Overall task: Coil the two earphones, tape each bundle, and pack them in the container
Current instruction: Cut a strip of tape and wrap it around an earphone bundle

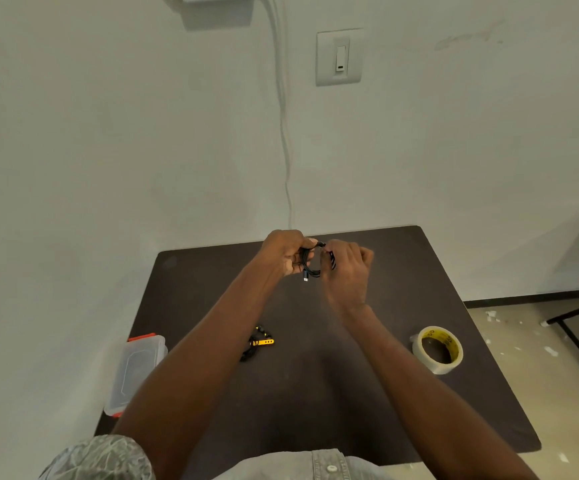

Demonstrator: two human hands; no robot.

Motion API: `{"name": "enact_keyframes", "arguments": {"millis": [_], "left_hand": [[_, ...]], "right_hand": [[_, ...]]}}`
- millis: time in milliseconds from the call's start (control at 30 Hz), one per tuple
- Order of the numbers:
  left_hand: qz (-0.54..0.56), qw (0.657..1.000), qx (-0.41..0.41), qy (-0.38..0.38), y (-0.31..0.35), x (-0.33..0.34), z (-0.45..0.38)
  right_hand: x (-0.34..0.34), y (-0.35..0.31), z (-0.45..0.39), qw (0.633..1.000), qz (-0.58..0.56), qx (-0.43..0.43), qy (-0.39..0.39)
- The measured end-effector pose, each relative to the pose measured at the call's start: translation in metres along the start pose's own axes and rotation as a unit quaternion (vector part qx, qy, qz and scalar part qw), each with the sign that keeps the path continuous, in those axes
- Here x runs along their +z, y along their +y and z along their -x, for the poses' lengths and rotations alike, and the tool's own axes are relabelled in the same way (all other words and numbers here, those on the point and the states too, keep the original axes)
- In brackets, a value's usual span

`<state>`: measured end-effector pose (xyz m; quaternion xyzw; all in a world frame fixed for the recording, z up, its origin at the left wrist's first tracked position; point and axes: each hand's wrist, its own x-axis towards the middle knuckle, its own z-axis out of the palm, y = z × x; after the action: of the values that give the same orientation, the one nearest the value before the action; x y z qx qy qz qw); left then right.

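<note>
Black earphone cable (310, 263) is being held as a small coil above the table (350, 393), clenched by the left hand (282, 252) and pinched by the right hand (346, 268). Loops should be kept even, the dangling plug tucked, judging by slack below the grip. Tape roll (437, 348), second earphone (258, 342) and container (135, 372) are lying nearer the body.

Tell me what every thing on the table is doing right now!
Black earphone: coiled in a loop, held up between both hands, plug dangling.
Left hand: gripping the coil.
Right hand: pinching the coil's other side.
Yellow and black earphone: bundled, lying on the table, untouched.
Tape roll: lying flat, a short end sticking out.
Clear container: lid shut, at the table's left edge.
Wall switch: position unclear.
</note>
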<state>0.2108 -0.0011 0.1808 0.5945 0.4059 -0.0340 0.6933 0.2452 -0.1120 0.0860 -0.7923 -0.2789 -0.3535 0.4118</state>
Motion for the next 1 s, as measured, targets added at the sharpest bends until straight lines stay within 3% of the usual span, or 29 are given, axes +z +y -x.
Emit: {"name": "enact_keyframes", "arguments": {"millis": [267,500,800,1000], "left_hand": [[0.007,1.000,-0.003,-0.010,0.000,-0.013,0.002],[0.001,0.997,-0.048,-0.065,-0.007,-0.018,0.002],[0.010,0.998,-0.027,-0.063,-0.014,-0.023,-0.001],[0.009,0.996,-0.025,-0.081,-0.017,-0.026,-0.005]], "right_hand": [[-0.001,-0.010,-0.005,0.998,-0.008,0.043,-0.037],[-0.006,-0.018,-0.007,0.996,-0.046,0.064,-0.049],[-0.017,-0.021,-0.008,0.975,-0.122,0.141,-0.124],[-0.023,-0.022,-0.013,0.962,-0.165,0.175,-0.132]]}}
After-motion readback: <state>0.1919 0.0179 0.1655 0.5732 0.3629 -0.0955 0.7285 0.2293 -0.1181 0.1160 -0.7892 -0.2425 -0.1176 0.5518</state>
